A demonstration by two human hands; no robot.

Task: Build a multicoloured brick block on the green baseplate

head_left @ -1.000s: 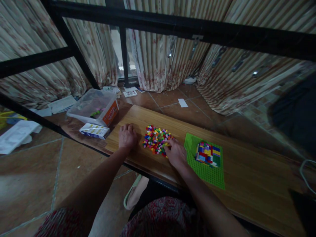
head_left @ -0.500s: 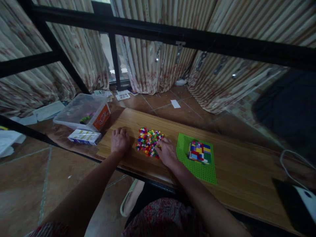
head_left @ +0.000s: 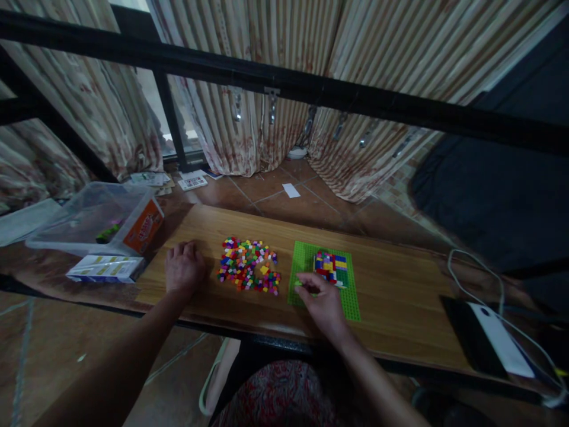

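Observation:
My left hand [head_left: 183,267] rests on the wooden bench, left of a pile of small colourful building bricks [head_left: 249,267], with its fingers lying loosely on the surface. Over the left part of a green baseplate [head_left: 353,302], my right hand [head_left: 322,299] pinches thumb and forefinger together on what looks like a small building brick, mostly hidden by the fingertips. Just beyond that hand, a multicoloured block build [head_left: 331,264] sits on the baseplate; the hand partly covers its near left side.
A clear plastic tub [head_left: 89,207] with an orange label stands left, behind a white and blue box [head_left: 106,268]. A black and white flat item [head_left: 493,338] and a white cable [head_left: 451,261] lie right. A black metal bar [head_left: 284,83] crosses in front of curtains.
My right hand has left the brick pile and moved right, over the baseplate beside the block build. My left hand stays on the bench. The view has turned to the right.

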